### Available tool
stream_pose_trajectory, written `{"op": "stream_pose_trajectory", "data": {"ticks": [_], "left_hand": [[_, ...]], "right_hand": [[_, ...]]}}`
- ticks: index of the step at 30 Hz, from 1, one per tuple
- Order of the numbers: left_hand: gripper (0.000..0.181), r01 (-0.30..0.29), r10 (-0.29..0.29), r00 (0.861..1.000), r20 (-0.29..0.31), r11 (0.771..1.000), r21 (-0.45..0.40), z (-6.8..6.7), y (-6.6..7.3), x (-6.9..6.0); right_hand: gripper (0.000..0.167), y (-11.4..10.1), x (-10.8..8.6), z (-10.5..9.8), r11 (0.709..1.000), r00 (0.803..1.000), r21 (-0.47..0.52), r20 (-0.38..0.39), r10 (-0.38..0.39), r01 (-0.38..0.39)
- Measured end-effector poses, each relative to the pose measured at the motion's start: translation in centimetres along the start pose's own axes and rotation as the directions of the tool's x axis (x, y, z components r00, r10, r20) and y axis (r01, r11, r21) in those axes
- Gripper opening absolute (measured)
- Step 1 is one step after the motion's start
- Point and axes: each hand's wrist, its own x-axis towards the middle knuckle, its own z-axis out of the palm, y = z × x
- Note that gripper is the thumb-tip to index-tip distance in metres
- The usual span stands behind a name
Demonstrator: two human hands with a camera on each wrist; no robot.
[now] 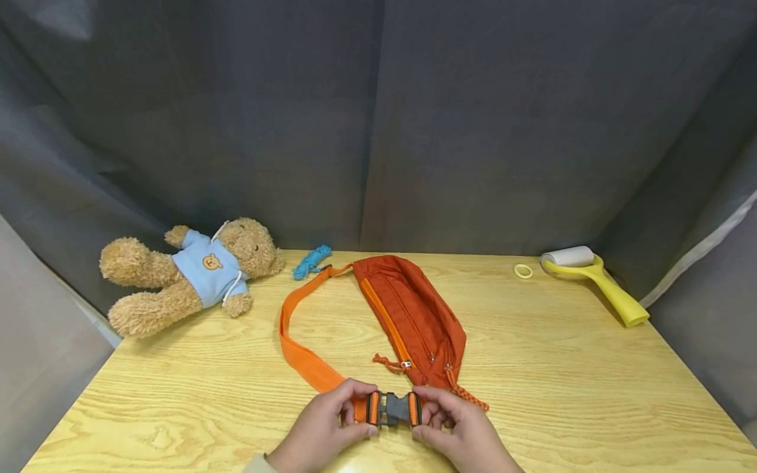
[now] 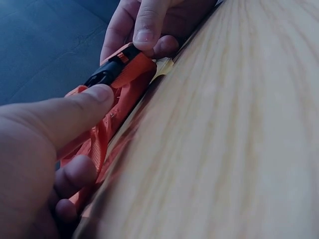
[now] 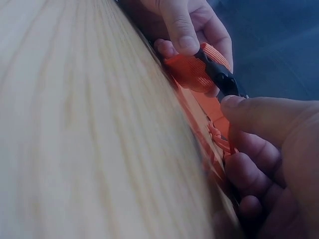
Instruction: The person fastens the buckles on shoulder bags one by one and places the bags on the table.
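Observation:
A black side-release buckle (image 1: 397, 408) on an orange strap (image 1: 304, 358) is held between both hands near the table's front. My left hand (image 1: 322, 424) pinches its left end between thumb and fingers. With thumb and forefinger, my right hand (image 1: 461, 427) pinches the right end; its other fingers are curled below. The two halves of the buckle (image 2: 102, 74) meet in line, but whether they are fully locked I cannot tell. Behind the hands lies the red-orange waist bag (image 1: 414, 315), its zip pulls toward me. In the right wrist view, strap webbing (image 3: 192, 72) loops under the left hand.
On the wooden table (image 1: 562, 381), a teddy bear (image 1: 213, 269) in a blue top lies at the left. Blue cord (image 1: 311, 261) is bundled behind the strap. A yellow ring (image 1: 523, 271) and a yellow-handled roller (image 1: 615, 289) lie at the back right. Dark curtains stand behind.

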Motion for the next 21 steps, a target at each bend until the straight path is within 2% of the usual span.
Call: {"op": "stream_pose_trajectory", "data": {"ticks": [14, 21], "left_hand": [[0.052, 0.006, -0.007, 1.000, 0.020, 0.999, 0.051, -0.08, 0.09, -0.11], [0.048, -0.010, 0.009, 1.000, 0.003, 0.999, 0.053, 0.00, -0.13, -0.12]], "right_hand": [[0.057, 0.27, -0.07, -0.02, 0.999, 1.000, -0.027, -0.003, -0.021, 0.021], [0.055, 0.25, -0.09, 0.00, 0.999, 0.999, -0.045, -0.008, -0.031, 0.031]]}}
